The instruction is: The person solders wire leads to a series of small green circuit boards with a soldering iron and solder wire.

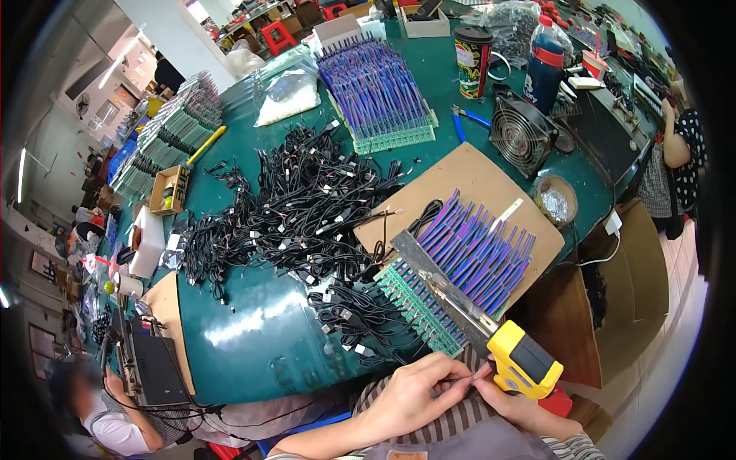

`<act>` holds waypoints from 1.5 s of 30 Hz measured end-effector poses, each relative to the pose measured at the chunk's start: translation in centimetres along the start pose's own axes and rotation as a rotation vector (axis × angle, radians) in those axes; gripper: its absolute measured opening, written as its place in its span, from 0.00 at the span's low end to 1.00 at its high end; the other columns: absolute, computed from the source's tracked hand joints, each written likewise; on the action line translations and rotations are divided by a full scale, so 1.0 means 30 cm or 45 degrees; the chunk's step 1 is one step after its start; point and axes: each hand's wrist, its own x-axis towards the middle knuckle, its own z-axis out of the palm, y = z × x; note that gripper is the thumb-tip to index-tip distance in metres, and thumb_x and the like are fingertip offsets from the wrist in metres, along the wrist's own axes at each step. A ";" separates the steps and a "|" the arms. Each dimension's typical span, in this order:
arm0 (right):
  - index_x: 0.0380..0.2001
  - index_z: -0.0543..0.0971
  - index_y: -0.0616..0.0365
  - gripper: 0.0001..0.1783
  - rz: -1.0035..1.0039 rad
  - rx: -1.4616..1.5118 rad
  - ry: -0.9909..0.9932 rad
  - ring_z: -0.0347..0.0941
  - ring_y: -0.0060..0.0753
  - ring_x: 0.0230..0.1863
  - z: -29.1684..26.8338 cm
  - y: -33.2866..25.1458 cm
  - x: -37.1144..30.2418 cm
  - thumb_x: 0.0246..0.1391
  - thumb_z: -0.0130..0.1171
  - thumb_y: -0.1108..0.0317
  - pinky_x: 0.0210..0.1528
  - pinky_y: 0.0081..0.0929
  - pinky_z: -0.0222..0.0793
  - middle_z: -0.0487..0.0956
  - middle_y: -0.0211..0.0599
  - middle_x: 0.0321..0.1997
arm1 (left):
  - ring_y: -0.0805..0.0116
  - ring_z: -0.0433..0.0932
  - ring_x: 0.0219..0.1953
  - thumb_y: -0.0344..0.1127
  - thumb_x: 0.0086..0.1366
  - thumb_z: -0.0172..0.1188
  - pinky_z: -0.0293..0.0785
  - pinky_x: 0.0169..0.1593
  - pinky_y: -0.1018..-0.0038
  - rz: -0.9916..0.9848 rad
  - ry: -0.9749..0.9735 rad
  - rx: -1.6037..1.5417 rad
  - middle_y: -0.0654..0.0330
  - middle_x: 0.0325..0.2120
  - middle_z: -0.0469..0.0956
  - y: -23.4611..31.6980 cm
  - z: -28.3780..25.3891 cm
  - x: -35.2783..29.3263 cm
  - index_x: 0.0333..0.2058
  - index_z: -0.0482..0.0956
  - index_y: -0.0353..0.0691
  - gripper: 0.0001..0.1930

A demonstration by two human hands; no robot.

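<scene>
Close to my body, my left hand (428, 392) and my right hand (507, 400) meet, fingertips pinched together. Whatever lies between them is too small to make out. Just beyond lies a long metal bar with a yellow and black end piece (524, 359), like a bar clamp. It crosses a row of green circuit boards (422, 307) with purple-blue wires (491, 249) fanning out on the far side. This row rests on a brown board (460, 172). To the left is a big heap of black cables (299, 199) with white connectors; a smaller bunch (356, 314) lies nearer me.
Behind stands another wired board stack (376, 92). Blue-handled pliers (468, 123), a fan (523, 132), a cup (471, 61), a bottle (544, 69) and a round tin (555, 199) stand at right. A co-worker (115, 414) sits at lower left; another person (678, 161) is at right.
</scene>
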 end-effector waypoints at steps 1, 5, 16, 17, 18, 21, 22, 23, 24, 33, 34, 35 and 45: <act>0.53 0.66 0.59 0.21 0.018 0.003 0.003 0.76 0.24 0.40 -0.001 0.031 0.017 0.58 0.59 0.77 0.43 0.24 0.73 0.77 0.35 0.39 | 0.66 0.80 0.29 0.27 0.60 0.64 0.77 0.33 0.73 0.005 0.009 -0.010 0.57 0.29 0.77 -0.005 0.002 -0.003 0.36 0.79 0.35 0.06; 0.33 0.80 0.55 0.13 -0.492 -0.533 0.302 0.79 0.29 0.27 0.007 0.087 0.061 0.43 0.72 0.70 0.30 0.25 0.73 0.80 0.31 0.27 | 0.66 0.80 0.31 0.25 0.59 0.65 0.77 0.36 0.74 -0.148 0.011 0.114 0.56 0.29 0.79 0.021 -0.016 0.007 0.35 0.81 0.33 0.05; 0.31 0.81 0.56 0.13 -0.246 -0.697 0.297 0.78 0.44 0.31 -0.199 0.186 -0.126 0.37 0.64 0.71 0.34 0.34 0.75 0.80 0.38 0.31 | 0.75 0.69 0.26 0.26 0.55 0.67 0.67 0.29 0.78 -0.255 0.497 0.620 0.58 0.38 0.70 -0.060 -0.004 0.069 0.31 0.81 0.38 0.05; 0.31 0.81 0.56 0.13 -0.224 -0.702 0.293 0.78 0.44 0.31 -0.204 0.187 -0.147 0.37 0.64 0.71 0.34 0.34 0.75 0.80 0.38 0.31 | 0.75 0.69 0.26 0.25 0.55 0.67 0.67 0.28 0.78 -0.274 0.466 0.601 0.59 0.38 0.70 -0.065 -0.001 0.064 0.31 0.81 0.37 0.05; 0.31 0.81 0.56 0.13 -0.310 -0.646 0.272 0.78 0.45 0.32 -0.208 0.181 -0.166 0.36 0.65 0.70 0.35 0.34 0.75 0.80 0.39 0.32 | 0.75 0.69 0.25 0.25 0.55 0.67 0.67 0.28 0.78 -0.292 0.435 0.583 0.59 0.38 0.70 -0.070 0.003 0.059 0.31 0.81 0.37 0.05; 0.32 0.81 0.58 0.15 -0.355 -0.601 0.223 0.79 0.45 0.34 -0.203 0.162 -0.200 0.38 0.65 0.65 0.37 0.35 0.76 0.80 0.41 0.33 | 0.76 0.68 0.25 0.24 0.55 0.66 0.67 0.28 0.79 -0.299 0.514 0.560 0.60 0.37 0.71 -0.084 0.017 0.049 0.30 0.81 0.36 0.04; 0.32 0.81 0.59 0.16 -0.328 -0.616 0.201 0.79 0.45 0.34 -0.195 0.149 -0.208 0.40 0.65 0.62 0.38 0.35 0.76 0.81 0.42 0.34 | 0.76 0.68 0.25 0.24 0.55 0.66 0.67 0.28 0.79 -0.313 0.545 0.548 0.60 0.37 0.71 -0.087 0.019 0.049 0.31 0.81 0.36 0.04; 0.33 0.81 0.60 0.18 -0.510 -0.852 0.133 0.79 0.45 0.35 -0.197 0.103 -0.168 0.44 0.64 0.56 0.38 0.35 0.76 0.81 0.42 0.34 | 0.77 0.68 0.25 0.25 0.56 0.66 0.66 0.27 0.79 -0.288 0.553 0.553 0.61 0.36 0.71 -0.092 0.023 0.052 0.30 0.81 0.36 0.04; 0.33 0.81 0.60 0.18 -0.500 -0.853 0.128 0.79 0.45 0.35 -0.196 0.114 -0.179 0.44 0.64 0.56 0.38 0.35 0.76 0.81 0.42 0.34 | 0.77 0.68 0.25 0.25 0.56 0.66 0.66 0.27 0.79 -0.297 0.550 0.548 0.61 0.36 0.71 -0.093 0.025 0.055 0.30 0.81 0.36 0.04; 0.34 0.80 0.62 0.20 -0.190 -0.585 0.256 0.77 0.46 0.34 -0.197 0.213 -0.250 0.44 0.65 0.56 0.37 0.35 0.74 0.80 0.42 0.34 | 0.76 0.67 0.23 0.25 0.54 0.66 0.66 0.26 0.78 -0.324 0.531 0.627 0.61 0.33 0.72 -0.083 0.014 0.084 0.28 0.81 0.36 0.03; 0.34 0.80 0.62 0.20 -0.186 -0.589 0.257 0.77 0.46 0.34 -0.195 0.209 -0.240 0.44 0.65 0.56 0.37 0.35 0.74 0.80 0.42 0.34 | 0.76 0.67 0.23 0.25 0.54 0.66 0.66 0.26 0.78 -0.333 0.515 0.632 0.61 0.32 0.72 -0.083 0.011 0.086 0.28 0.81 0.35 0.03; 0.33 0.80 0.62 0.19 -0.340 -0.648 0.254 0.77 0.45 0.34 -0.184 0.185 -0.204 0.42 0.65 0.58 0.37 0.35 0.74 0.80 0.42 0.34 | 0.76 0.67 0.23 0.25 0.54 0.66 0.66 0.26 0.78 -0.330 0.509 0.626 0.61 0.32 0.72 -0.083 0.012 0.089 0.28 0.81 0.35 0.03; 0.31 0.80 0.61 0.20 -0.467 -0.933 0.120 0.77 0.44 0.33 -0.208 0.121 -0.180 0.44 0.66 0.53 0.36 0.33 0.74 0.80 0.42 0.33 | 0.76 0.67 0.23 0.25 0.53 0.66 0.65 0.27 0.78 -0.378 0.494 0.561 0.61 0.30 0.72 -0.074 -0.007 0.106 0.27 0.82 0.33 0.03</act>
